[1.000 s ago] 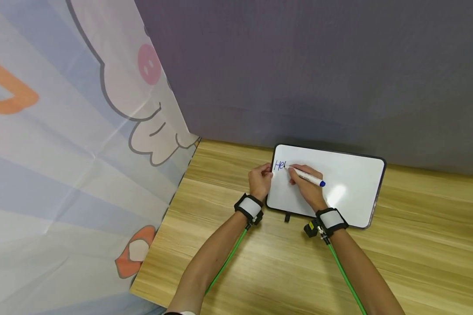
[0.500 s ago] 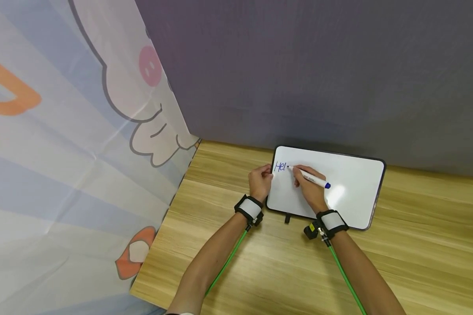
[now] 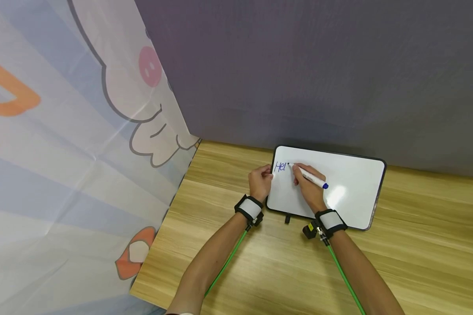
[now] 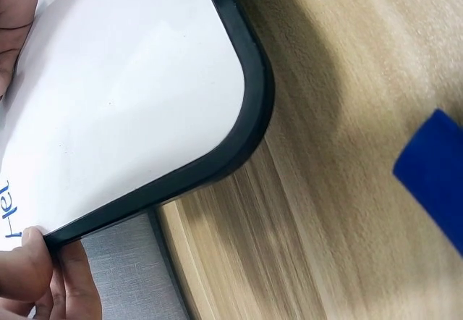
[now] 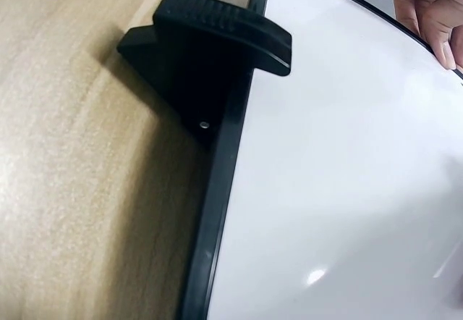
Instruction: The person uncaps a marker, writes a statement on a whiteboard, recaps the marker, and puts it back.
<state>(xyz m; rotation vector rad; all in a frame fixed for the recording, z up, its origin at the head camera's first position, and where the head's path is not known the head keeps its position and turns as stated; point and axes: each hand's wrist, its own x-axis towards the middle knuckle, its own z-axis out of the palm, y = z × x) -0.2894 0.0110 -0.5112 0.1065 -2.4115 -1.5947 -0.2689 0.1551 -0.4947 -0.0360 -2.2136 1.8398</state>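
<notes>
Tabletop (image 3: 276, 267), curled hands (image 3: 260, 181) (image 3: 310, 190) at whiteboard (image 3: 351, 183)

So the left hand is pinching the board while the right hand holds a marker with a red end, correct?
Not quite: the marker has a blue end, not red, as the head view shows. The left hand does pinch the board, and the right hand holds the marker.

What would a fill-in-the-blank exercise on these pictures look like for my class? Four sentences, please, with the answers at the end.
1. The hand holding the marker is the person's ____ one.
2. The letters on the whiteboard are coloured ____.
3. The left hand grips the whiteboard's frame, which is coloured ____.
4. The first letter is a capital ____.

Missing words: right; blue; black; H.
</notes>
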